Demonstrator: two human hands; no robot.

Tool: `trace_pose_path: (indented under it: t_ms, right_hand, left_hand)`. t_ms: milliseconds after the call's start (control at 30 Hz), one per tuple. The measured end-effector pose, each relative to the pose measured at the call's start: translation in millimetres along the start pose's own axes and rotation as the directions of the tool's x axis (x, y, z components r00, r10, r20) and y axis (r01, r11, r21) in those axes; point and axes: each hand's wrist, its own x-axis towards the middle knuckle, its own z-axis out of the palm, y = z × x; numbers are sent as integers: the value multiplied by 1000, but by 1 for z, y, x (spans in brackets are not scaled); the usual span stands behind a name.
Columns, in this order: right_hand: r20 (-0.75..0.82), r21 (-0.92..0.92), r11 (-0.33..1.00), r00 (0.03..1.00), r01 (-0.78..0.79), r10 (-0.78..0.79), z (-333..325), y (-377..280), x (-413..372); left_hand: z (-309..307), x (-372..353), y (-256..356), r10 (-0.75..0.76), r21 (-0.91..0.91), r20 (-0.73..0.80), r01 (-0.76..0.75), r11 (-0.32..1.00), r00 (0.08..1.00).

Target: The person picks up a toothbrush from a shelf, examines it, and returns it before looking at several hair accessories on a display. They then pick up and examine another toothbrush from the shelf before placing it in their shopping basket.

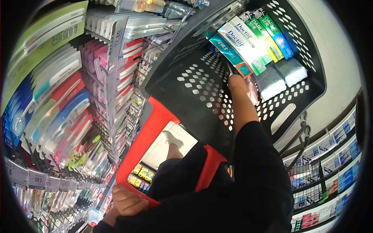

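Note:
My left hand (pixel 129 200) is wrapped around the red handle (pixel 134 147) of a shopping cart. Down inside the black perforated basket (pixel 194 89) reaches my right hand (pixel 237 83), its fingers hidden from view. Right beside it lie a teal toothpaste box (pixel 229 50) and a pink package (pixel 251 90). White "Doctor" toothpaste boxes (pixel 243 37) and green Darlie boxes (pixel 272 33) are lined up past the hand. Two clear-wrapped packs (pixel 272 82) rest to the right of it.
Hanging toothbrush packs (pixel 58 77) crowd the rack on the left, with price tags (pixel 39 179) below. At right, shelves (pixel 334 147) hold boxed goods, and a black wire basket (pixel 309 184) stands close by. A shoe (pixel 173 139) shows through the handle's frame.

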Motion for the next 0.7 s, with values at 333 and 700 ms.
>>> trace_pose_path:
  t_ms: [333,700]
  right_hand:
    - [-24,-126,985,993,116,-119,-38,-12,-37]
    - [285,-492,641,805,589,-520,-132,-1,-139]
  left_hand:
    - [0,10,-10,101,-24,-74,-103,994,992]
    - [9,22,-12,217,-81,-324,-256,963,921]
